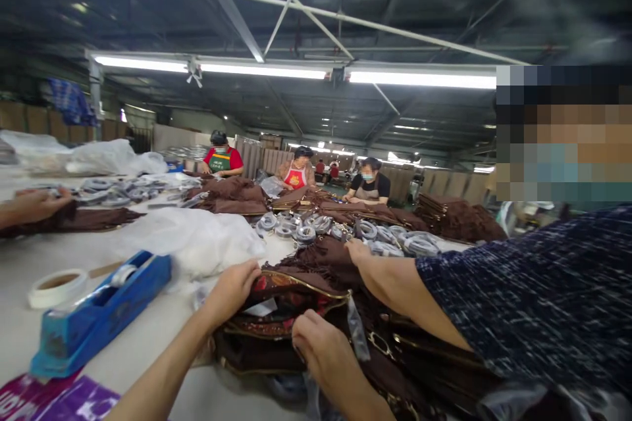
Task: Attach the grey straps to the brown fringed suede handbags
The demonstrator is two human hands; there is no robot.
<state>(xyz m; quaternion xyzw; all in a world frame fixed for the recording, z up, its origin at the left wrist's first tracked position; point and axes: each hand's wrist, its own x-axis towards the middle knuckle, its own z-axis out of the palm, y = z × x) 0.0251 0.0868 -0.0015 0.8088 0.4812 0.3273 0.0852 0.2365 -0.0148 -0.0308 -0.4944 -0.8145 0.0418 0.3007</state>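
In front of me lies a dark brown bag [261, 352] with its gold-toned zip undone, showing a red patterned lining [291, 286] and a white slip [261, 307] inside. My left hand [239, 283] is closed on the far left edge of the opening, thumb side hidden. My right hand [318, 339] curls over the near edge towards the right, its fingertips partly out of sight. Between my hands the mouth of the bag gapes. A clear plastic sleeve [358, 329] hangs at the zip's right end.
A co-worker's arm [395, 283] reaches in from the right, close to my right hand. A blue tape dispenser [103, 316] and a tape roll [58, 288] stand left. Coiled grey straps [306, 233] and more brown bags [232, 194] lie beyond. Another person's hand [42, 205] is far left.
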